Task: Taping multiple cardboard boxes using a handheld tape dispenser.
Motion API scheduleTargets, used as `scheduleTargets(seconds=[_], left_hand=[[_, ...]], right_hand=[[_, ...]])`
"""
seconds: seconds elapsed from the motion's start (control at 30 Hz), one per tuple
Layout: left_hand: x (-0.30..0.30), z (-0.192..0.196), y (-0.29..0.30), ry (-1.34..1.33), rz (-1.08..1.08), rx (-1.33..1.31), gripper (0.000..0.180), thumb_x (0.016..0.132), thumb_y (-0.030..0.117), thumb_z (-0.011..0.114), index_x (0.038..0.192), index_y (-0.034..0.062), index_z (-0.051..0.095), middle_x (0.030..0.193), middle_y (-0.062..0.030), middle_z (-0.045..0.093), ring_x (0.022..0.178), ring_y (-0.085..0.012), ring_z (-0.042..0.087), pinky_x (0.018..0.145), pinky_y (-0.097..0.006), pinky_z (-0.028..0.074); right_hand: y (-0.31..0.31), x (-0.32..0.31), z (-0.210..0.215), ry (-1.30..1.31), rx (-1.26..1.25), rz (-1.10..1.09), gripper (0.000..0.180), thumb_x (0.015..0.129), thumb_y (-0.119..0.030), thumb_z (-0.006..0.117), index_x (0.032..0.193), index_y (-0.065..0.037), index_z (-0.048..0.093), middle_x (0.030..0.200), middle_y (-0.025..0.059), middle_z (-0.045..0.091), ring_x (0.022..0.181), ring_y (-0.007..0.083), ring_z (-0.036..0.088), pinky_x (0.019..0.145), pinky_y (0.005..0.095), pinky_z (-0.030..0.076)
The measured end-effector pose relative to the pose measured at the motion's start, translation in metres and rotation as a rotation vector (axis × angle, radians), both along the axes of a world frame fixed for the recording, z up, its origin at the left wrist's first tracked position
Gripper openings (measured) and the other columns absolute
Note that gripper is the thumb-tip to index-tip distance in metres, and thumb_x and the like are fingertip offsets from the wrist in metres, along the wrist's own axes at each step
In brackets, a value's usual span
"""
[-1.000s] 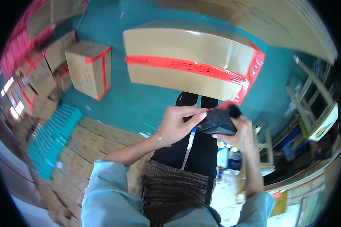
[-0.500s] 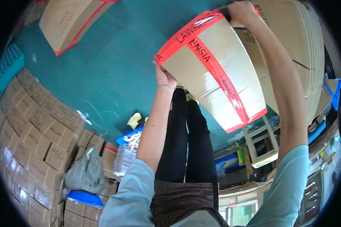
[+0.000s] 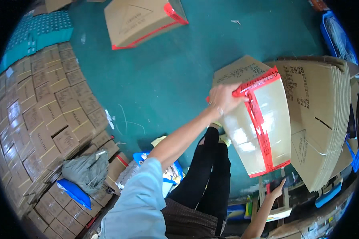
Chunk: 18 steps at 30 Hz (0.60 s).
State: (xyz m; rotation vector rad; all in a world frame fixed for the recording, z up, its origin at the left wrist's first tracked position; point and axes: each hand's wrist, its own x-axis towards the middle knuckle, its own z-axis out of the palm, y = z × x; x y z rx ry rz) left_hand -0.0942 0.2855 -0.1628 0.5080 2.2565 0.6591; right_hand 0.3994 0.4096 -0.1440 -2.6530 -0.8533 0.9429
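A cardboard box (image 3: pixel 243 137) with red printed tape along its edges and down its middle stands in front of me. My left hand (image 3: pixel 224 97) grips its upper left edge, fingers bent over the corner by the red tape (image 3: pixel 254 85). Below the box's near end, my right hand (image 3: pixel 276 192) is closed around a dark tape dispenser (image 3: pixel 282 183) with a bit of red showing on it. The dispenser is partly blurred and apart from the box.
Flattened cartons (image 3: pixel 319 115) lean in a stack on the right. Another red-taped box (image 3: pixel 141 22) rests on the green floor (image 3: pixel 187 67) ahead. Stacked small cartons (image 3: pixel 48 115) fill the left, beside a grey bag (image 3: pixel 85 170). A stool (image 3: pixel 281 213) stands near my right hand.
My right hand has come from the box's far edge down to its near end with the dispenser. My left hand has shifted onto the upper corner. The box has turned and moved lower right.
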Motion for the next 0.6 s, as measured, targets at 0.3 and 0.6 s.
scheduleTargets(seconds=[0.3, 0.6], left_hand=[[-0.177, 0.283, -0.23, 0.784, 0.503, 0.397, 0.025, 0.085, 0.013, 0.069, 0.104, -0.002, 0.063, 0.094, -0.005, 0.065, 0.083, -0.0103, 0.061, 0.077, -0.026, 0.049], [-0.102, 0.065, -0.017, -0.008, 0.416, 0.332, 0.088, 0.081, 0.037, 0.071, 0.145, -0.001, 0.022, 0.15, -0.0175, 0.026, 0.137, -0.0271, 0.029, 0.11, -0.036, 0.024]], right_hand=[[-0.035, -0.034, 0.045, 0.601, 0.033, -0.077, 0.046, 0.086, -0.035, 0.067, 0.115, -0.001, 0.059, 0.105, 0.0065, 0.06, 0.089, 0.0153, 0.057, 0.077, 0.0304, 0.048], [0.114, -0.075, 0.043, -0.16, 0.318, 0.739, 0.037, 0.076, -0.021, 0.076, 0.101, 0.004, 0.064, 0.099, 0.0146, 0.068, 0.086, 0.0223, 0.064, 0.079, 0.0345, 0.049]])
